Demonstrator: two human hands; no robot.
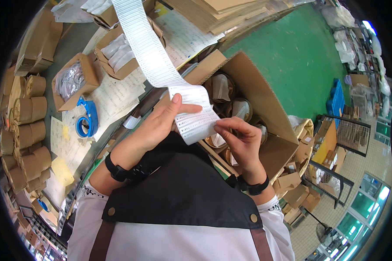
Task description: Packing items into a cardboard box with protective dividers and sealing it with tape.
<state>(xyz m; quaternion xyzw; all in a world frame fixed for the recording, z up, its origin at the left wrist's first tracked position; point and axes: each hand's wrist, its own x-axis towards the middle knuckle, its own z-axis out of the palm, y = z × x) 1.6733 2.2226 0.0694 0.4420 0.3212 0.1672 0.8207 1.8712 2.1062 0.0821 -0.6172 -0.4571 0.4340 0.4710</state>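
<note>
centre of frame: left hand (159,124) clamped the label strip (151,63), right hand (245,138) pinched its lower edge; even tension likely served best.

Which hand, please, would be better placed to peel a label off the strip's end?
Probably the right hand: it pinches the edge of the strip near the loose end, while the left hand supports it farther up.

White, dark-lined label strip (160,69), black apron (178,195), green floor (283,56)
</note>
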